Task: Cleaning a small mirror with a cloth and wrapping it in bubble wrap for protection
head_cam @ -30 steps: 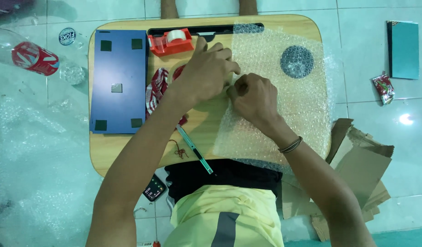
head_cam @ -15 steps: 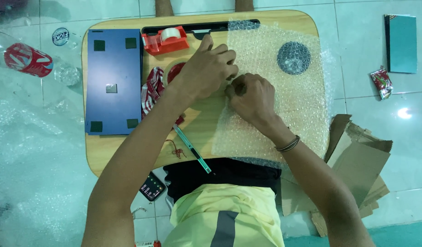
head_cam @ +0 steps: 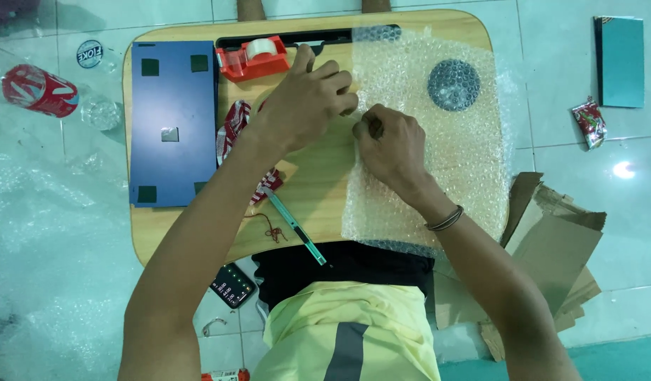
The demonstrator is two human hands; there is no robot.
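Observation:
A sheet of clear bubble wrap (head_cam: pixel 438 169) lies over the right half of a small wooden lap table (head_cam: pixel 191 229). My left hand (head_cam: pixel 308 102) and my right hand (head_cam: pixel 389 144) meet at the sheet's left edge, both pinching it with curled fingers. What lies under the fingers is hidden. A dark round recess (head_cam: pixel 453 85) shows through the wrap at the upper right. A red tape dispenser (head_cam: pixel 253 56) stands just beyond my left hand.
A blue flat board (head_cam: pixel 171 123) covers the table's left side. A teal pen-shaped cutter (head_cam: pixel 294 227) and a red wrapper (head_cam: pixel 234 127) lie near my left forearm. On the floor are a plastic bottle (head_cam: pixel 39 90), cardboard pieces (head_cam: pixel 551 247), a teal book (head_cam: pixel 620 62) and a phone (head_cam: pixel 232 286).
Both hands stay together at the bubble wrap's left edge, with only small finger shifts. The view has drifted slightly.

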